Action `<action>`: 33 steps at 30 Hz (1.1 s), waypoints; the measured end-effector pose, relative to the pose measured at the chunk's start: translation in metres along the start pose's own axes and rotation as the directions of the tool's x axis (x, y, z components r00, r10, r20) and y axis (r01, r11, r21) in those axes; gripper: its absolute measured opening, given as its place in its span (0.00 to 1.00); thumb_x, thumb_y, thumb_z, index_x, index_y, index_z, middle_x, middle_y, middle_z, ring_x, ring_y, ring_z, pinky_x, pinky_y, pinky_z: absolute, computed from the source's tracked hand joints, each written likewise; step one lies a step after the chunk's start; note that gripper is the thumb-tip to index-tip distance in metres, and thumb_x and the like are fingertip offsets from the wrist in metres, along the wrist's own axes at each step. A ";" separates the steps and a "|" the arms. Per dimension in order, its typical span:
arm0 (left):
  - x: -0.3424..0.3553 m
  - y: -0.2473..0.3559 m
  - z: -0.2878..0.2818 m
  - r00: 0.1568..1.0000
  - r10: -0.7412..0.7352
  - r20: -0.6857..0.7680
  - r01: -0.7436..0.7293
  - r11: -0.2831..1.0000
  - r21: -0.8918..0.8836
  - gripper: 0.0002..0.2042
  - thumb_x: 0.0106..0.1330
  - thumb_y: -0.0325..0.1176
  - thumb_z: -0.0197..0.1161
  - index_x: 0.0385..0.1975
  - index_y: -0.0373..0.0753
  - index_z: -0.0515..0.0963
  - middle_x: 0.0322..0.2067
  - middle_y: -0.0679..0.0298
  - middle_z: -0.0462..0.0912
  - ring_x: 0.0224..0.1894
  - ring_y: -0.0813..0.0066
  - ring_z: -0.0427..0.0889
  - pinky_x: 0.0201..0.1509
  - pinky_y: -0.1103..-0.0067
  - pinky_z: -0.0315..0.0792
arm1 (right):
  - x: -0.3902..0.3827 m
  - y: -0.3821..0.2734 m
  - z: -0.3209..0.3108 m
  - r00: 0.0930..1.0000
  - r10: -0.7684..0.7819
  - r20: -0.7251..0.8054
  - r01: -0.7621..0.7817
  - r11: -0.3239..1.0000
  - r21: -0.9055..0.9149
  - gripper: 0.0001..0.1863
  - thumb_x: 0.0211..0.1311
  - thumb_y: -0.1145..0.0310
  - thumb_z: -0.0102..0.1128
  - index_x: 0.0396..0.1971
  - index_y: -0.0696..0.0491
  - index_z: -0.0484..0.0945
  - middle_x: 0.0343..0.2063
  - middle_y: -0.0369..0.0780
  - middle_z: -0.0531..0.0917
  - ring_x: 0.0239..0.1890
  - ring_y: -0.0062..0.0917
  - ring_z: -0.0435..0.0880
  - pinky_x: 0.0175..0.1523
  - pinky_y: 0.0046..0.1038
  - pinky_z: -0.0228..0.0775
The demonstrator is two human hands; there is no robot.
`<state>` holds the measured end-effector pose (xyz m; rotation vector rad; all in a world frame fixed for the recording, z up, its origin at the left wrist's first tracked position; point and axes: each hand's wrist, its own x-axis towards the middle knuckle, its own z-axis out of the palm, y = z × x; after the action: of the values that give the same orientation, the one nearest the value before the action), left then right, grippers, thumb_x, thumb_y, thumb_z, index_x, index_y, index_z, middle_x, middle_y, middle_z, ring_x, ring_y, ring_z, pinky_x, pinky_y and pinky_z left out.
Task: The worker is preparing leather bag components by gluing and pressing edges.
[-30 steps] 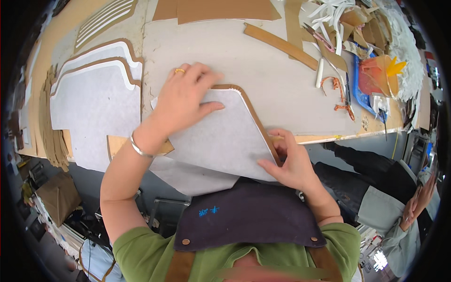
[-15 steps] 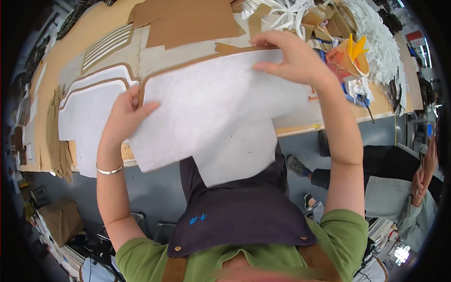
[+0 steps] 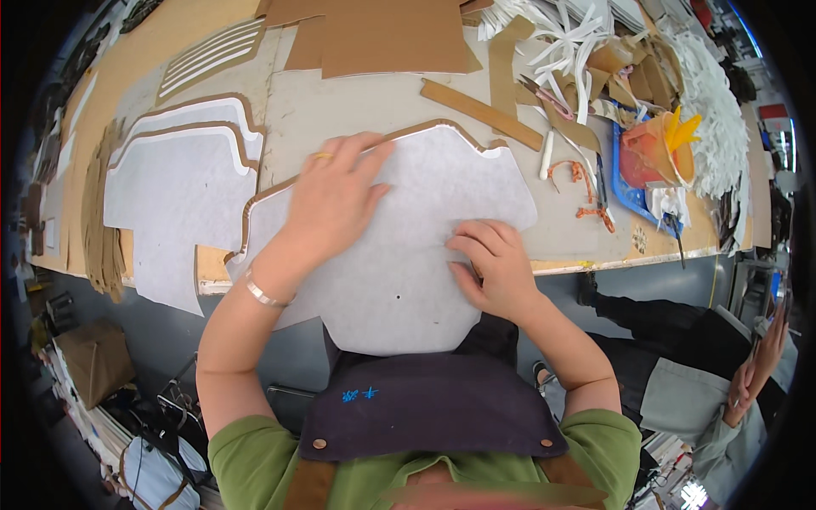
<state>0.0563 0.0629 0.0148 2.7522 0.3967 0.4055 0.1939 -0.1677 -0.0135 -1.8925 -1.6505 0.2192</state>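
A large pale-grey panel (image 3: 408, 208) with a brown edging and a white strip along its far rim lies on the worktable (image 3: 374, 102), its near part hanging over the front edge toward my apron. My left hand (image 3: 336, 195) rests flat on the panel close to its far brown edge, fingers stretched out. To the right, my right hand (image 3: 495, 268) touches the panel's surface, its fingers bent and the thumb apart; I see nothing held in it. Two similar panels (image 3: 174, 183) overlap on the left side of the table.
Brown sheets (image 3: 391, 38) lie at the back, near a wooden strip (image 3: 480, 112). On the right are a blue tray (image 3: 627, 191) with an orange cup (image 3: 654, 153), scissors (image 3: 548, 98) and a heap of white strips (image 3: 697, 110). Another person (image 3: 705, 382) is at the right.
The panel has come down onto the table and been turned. My left hand has moved right onto its surface; my right hand has left the far edge and come nearer to me.
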 end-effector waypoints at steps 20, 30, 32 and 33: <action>0.056 -0.002 0.064 0.982 0.168 -0.082 -0.150 0.971 0.187 0.20 0.55 0.25 0.58 0.51 0.40 0.80 0.42 0.67 0.78 0.42 0.69 0.77 0.43 0.75 0.75 | 0.077 0.059 -0.003 0.956 0.198 -0.217 -0.239 0.953 -0.184 0.15 0.56 0.70 0.64 0.45 0.51 0.82 0.39 0.37 0.80 0.43 0.32 0.76 0.50 0.36 0.64; 0.054 -0.002 0.064 0.984 0.150 -0.094 -0.131 0.974 0.183 0.20 0.56 0.25 0.57 0.51 0.40 0.79 0.43 0.68 0.78 0.42 0.70 0.76 0.43 0.76 0.74 | 0.092 0.067 0.000 0.985 0.043 -0.168 -0.106 0.917 -0.386 0.17 0.54 0.70 0.63 0.46 0.48 0.84 0.35 0.31 0.79 0.38 0.26 0.77 0.44 0.31 0.64; 0.053 -0.002 0.064 0.983 0.151 -0.101 -0.131 0.975 0.180 0.20 0.56 0.25 0.57 0.51 0.40 0.79 0.43 0.69 0.78 0.42 0.70 0.76 0.43 0.76 0.74 | 0.093 0.069 -0.003 0.990 0.010 -0.140 -0.070 0.900 -0.430 0.17 0.53 0.70 0.63 0.46 0.48 0.84 0.35 0.31 0.79 0.37 0.25 0.77 0.44 0.30 0.64; 0.053 -0.003 0.065 0.983 0.152 -0.104 -0.132 0.975 0.176 0.20 0.56 0.25 0.57 0.51 0.40 0.79 0.43 0.69 0.78 0.42 0.70 0.76 0.43 0.76 0.74 | 0.093 0.070 -0.004 0.994 -0.025 -0.111 -0.030 0.882 -0.471 0.18 0.52 0.70 0.63 0.45 0.48 0.84 0.35 0.30 0.80 0.36 0.24 0.77 0.44 0.30 0.63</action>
<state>0.1254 0.0642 -0.0325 2.9416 0.2742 0.5976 0.2739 -0.0836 -0.0236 -2.2095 -1.7327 -0.3197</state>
